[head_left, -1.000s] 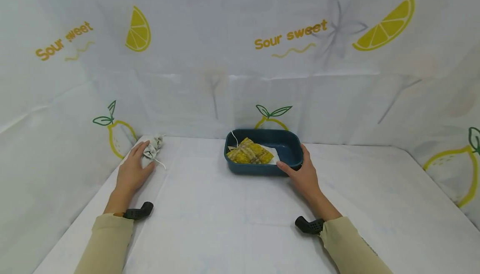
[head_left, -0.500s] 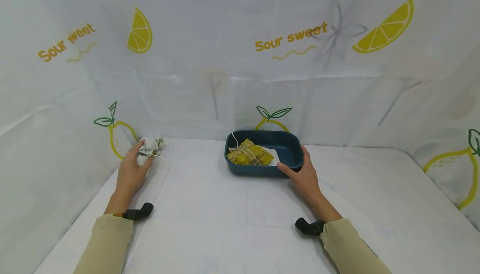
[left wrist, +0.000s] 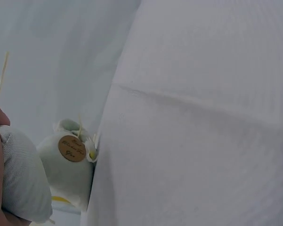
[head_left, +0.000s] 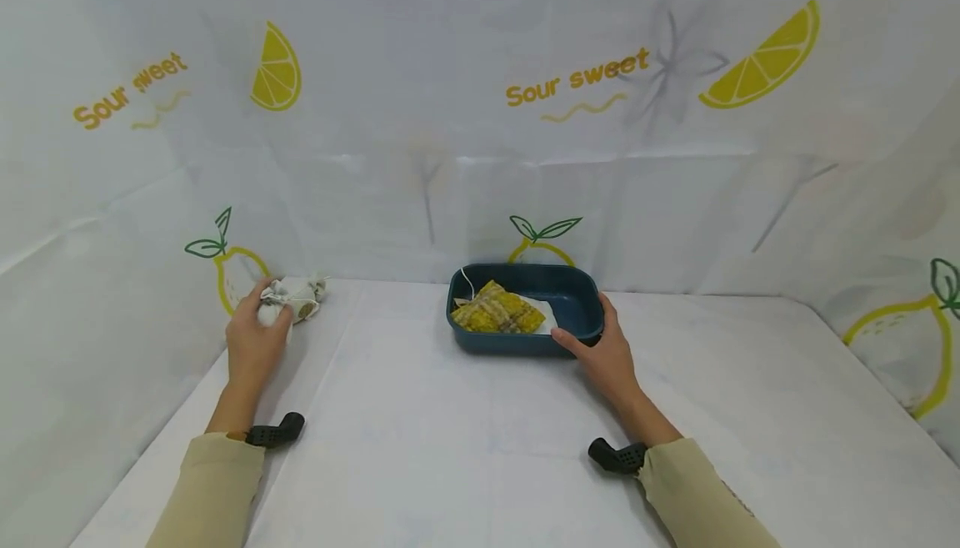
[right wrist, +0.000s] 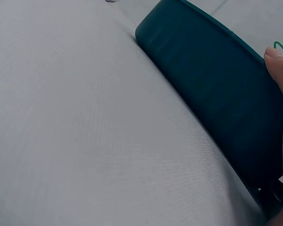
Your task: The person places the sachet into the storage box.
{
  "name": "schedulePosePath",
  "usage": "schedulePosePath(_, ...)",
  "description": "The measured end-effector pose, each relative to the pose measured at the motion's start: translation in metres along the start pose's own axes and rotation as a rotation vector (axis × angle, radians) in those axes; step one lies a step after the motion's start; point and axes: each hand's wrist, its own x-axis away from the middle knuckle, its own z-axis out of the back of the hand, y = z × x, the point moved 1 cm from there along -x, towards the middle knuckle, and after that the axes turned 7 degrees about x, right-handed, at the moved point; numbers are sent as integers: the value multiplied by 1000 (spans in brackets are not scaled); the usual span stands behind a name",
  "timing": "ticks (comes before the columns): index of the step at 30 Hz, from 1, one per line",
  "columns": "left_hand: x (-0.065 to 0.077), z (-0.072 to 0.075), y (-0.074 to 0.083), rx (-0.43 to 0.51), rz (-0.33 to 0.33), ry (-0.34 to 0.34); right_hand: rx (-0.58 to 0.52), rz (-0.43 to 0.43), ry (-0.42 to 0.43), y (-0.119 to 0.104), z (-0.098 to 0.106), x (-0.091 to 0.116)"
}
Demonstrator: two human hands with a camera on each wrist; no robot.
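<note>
My left hand (head_left: 255,344) grips a small pale cloth sachet (left wrist: 26,176) at the table's far left corner. Just beyond it lies a second pale sachet (left wrist: 66,167), drawn in at its neck and bearing a round brown label (left wrist: 72,148). At the far middle of the table stands a dark teal rectangular bin (head_left: 525,343). My right hand (head_left: 611,360) holds that bin by its right end, thumb on the front rim (right wrist: 233,34). Inside the bin, a yellow-and-grey patterned sachet (head_left: 498,309) rests partly over something white (head_left: 546,311). A white cord (head_left: 468,281) hangs over the back left rim.
A white cloth (head_left: 420,431) covers the table. White sheeting (head_left: 375,198) printed with lemons rises behind and at both sides, close to the bin and the sachets. A black wrist device (head_left: 276,431) sits on the left forearm, another (head_left: 617,455) on the right.
My left hand has closed round one pale sachet and shifted it slightly left, so the labelled one behind shows more. The right hand and the bin stay in place.
</note>
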Motion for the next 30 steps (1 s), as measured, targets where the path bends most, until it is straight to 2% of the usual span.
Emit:
schedulePosePath(7, 5, 0, 10, 7, -69, -10, -6, -5, -13, 0, -6, 2)
schedulePosePath(13, 10, -19, 28, 29, -157, -20, 2, -5, -3, 0, -6, 3)
schedulePosePath(19, 17, -39, 50, 49, -203, -101, 0, 3, -1, 1, -2, 3)
schedulePosePath(26, 28, -60, 85, 124, -239, -227, -1, -7, 1, 1, 3, 1)
schedulePosePath(30, 32, -71, 104, 169, -241, -270, -3, -1, 3, 1, 0, -1)
